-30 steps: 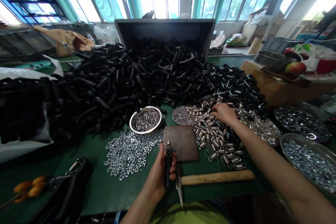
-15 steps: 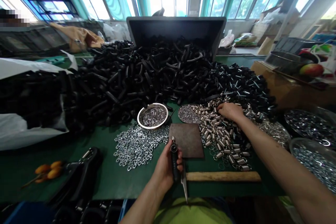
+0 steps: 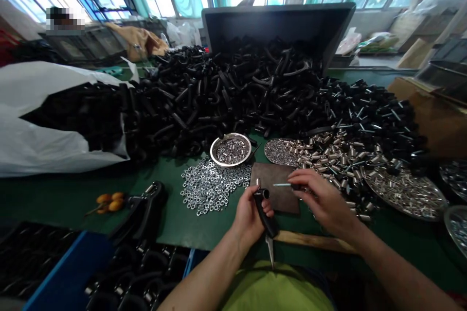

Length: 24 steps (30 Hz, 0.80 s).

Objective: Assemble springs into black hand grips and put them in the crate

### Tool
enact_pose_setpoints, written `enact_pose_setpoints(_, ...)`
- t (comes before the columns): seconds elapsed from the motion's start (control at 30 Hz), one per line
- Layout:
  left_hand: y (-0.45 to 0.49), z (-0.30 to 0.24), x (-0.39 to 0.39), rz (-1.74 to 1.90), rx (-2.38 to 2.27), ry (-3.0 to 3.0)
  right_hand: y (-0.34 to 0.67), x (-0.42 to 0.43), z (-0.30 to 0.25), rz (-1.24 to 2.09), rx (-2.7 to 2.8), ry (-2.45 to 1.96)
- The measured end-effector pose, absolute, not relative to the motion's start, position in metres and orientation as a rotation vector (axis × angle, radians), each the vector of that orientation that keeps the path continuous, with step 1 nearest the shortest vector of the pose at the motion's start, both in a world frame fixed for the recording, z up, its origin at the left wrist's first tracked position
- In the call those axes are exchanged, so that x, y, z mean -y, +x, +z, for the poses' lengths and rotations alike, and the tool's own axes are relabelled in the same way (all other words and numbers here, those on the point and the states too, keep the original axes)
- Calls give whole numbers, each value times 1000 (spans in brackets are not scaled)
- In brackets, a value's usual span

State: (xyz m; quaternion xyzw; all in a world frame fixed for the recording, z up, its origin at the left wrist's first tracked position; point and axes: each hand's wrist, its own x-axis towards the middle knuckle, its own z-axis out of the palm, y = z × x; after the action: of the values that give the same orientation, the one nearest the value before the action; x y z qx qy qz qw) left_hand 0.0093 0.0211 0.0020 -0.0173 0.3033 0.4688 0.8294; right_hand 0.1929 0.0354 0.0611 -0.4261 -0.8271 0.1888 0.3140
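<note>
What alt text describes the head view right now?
A person's left grip holds a black tubular part; the right grip pinches a dark-ended metal pin near a flat brown plate. Nuts, springs and piled black parts lie around.

Near the table's (image 3: 175, 227) front edge, the black handle (image 3: 267, 217) was held tilted, its round socket at the upper end beside an upright, silvery coil spring (image 3: 258, 183). The black-headed screw (image 3: 281, 184), held apart, pointed its pale shank leftward.
</note>
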Motion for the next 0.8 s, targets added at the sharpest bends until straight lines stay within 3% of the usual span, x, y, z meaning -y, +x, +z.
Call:
enact_pose_setpoints(0.27, 21, 7, -9, 1151, -741, 114, 149, -15, 36, 287, 2242, -950)
enact_pose_setpoints(0.47, 17, 9, -7, 1297, -881, 328, 139, -17, 37, 827, 2049, -1389)
enact_pose_setpoints(0.6, 13, 8, -9, 1342, -917, 317, 140, -18, 35, 626, 2107, -1163)
enact_pose_setpoints(0.73, 11, 7, -9, 1346, -939, 439, 140, -18, 33, 953, 1986, -1304)
enact_pose_setpoints(0.8, 10, 8, -10, 1369, -942, 456, 139, -18, 34, 924, 1972, -1282)
